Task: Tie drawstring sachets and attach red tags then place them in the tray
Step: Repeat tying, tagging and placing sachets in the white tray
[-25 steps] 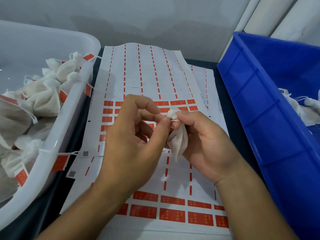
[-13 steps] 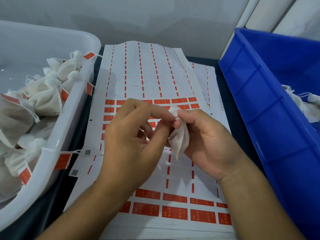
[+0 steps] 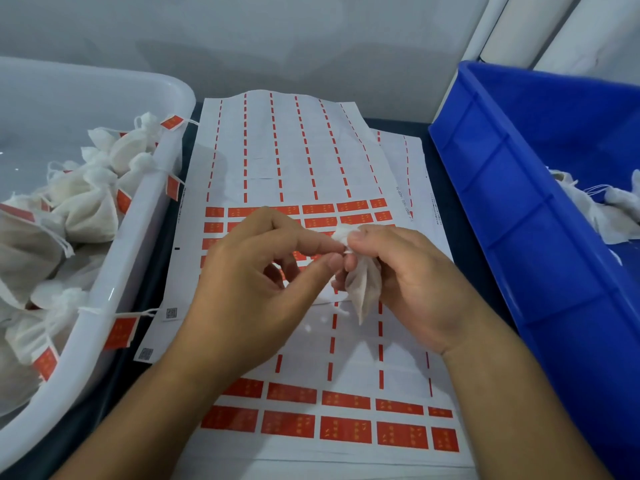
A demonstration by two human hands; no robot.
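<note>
Tying a sachet over the label sheets on my dark table.

My right hand point(image 3: 412, 282) grips the small white sachet point(image 3: 362, 289) at its gathered neck, while my left hand point(image 3: 256, 289) pinches at that neck with thumb and forefinger, both above the label sheets point(image 3: 294, 161) of red tags point(image 3: 344, 429) spread on the dark table point(image 3: 162, 271). On the left a white tray point(image 3: 104, 306) holds finished sachets point(image 3: 86, 209), some tags hanging over its rim. On the right a blue bin point(image 3: 519, 209) holds loose white bags point(image 3: 595, 209). A pale grey wall point(image 3: 311, 39) stands on the far side.
</note>
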